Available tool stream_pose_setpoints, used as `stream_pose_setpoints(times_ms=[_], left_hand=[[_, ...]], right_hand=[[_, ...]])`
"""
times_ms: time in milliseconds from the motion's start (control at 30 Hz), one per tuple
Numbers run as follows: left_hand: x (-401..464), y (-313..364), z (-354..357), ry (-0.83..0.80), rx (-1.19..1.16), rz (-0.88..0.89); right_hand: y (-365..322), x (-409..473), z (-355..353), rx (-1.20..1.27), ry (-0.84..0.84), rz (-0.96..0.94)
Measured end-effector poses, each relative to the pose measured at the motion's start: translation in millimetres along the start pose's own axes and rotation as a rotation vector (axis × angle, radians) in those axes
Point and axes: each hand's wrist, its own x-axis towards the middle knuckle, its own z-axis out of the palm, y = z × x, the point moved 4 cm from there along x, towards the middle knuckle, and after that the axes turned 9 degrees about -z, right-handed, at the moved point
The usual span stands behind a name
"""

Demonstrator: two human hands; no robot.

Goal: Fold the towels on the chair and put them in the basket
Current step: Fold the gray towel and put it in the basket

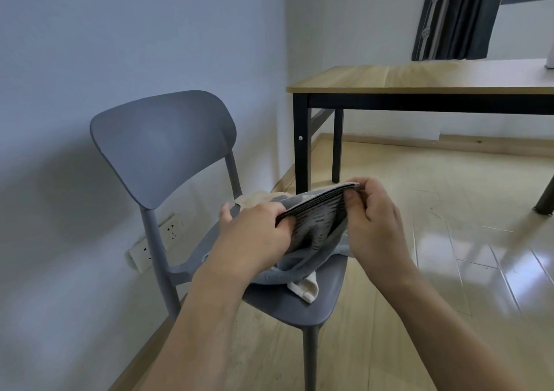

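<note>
Item: one grey plastic chair (168, 147), taken as our landmark, standing on pale wood flooring against a light blue wall. Above its seat we record a grey towel with a dark striped band (314, 219), held up off the seat by both hands; its top edge, the long axis as held, runs from low on the side nearer the backrest to high on the side away from it, and the cloth hangs down from that edge toward the seat. Left hand (254, 234): fingers curled over the lower end of the top edge, pinching it. Right hand (374, 219): thumb and fingertips pinching the upper end of the same edge, the remaining fingers curled loosely behind. Beneath the held towel, on the seat, we list a rumpled blue-grey towel (278, 273), and with it a cream towel (305, 288), one part lying at the seat's front and another part showing toward the backrest; all unfolded. Behind the chair, low on the wall, a white socket strip (156, 240). Beyond the chair, to the side away from the wall, a wooden-topped table (419, 78) on black legs, and above it a dark curtain (458, 15) beside a window.
</note>
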Motion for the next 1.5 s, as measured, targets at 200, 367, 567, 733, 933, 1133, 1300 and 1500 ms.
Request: stream_pose_setpoints(times_ms=[200, 367, 567, 733, 933, 1133, 1300, 1500], left_hand=[[6, 9, -18, 0.269, 0.327, 0.03], [29, 42, -89, 0.475, 0.456, 0.184], [32, 95, -218, 0.639, 0.387, 0.422], [28, 141, -315, 0.681, 0.353, 0.347], [-15, 203, -412, 0.753, 0.14, 0.424], [-63, 246, -478, 0.844, 0.075, 0.587], [-73, 255, -505, 0.987, 0.046, 0.654], [-76, 245, -507, 0.926, 0.2, 0.59]], right_hand=[[-25, 22, -1, -0.01, -0.035, -0.127], [-67, 85, -8, -0.179, -0.18, -0.112], [-160, 172, -38, -0.366, -0.216, -0.132], [-269, 231, -61, -0.377, -0.199, -0.179], [-371, 277, -105, -0.195, -0.217, -0.04], [-456, 280, -157, 0.044, -0.383, 0.05], [-495, 266, -167, 0.237, -0.7, -0.099], [-488, 267, -164, 0.11, -0.63, -0.149]])
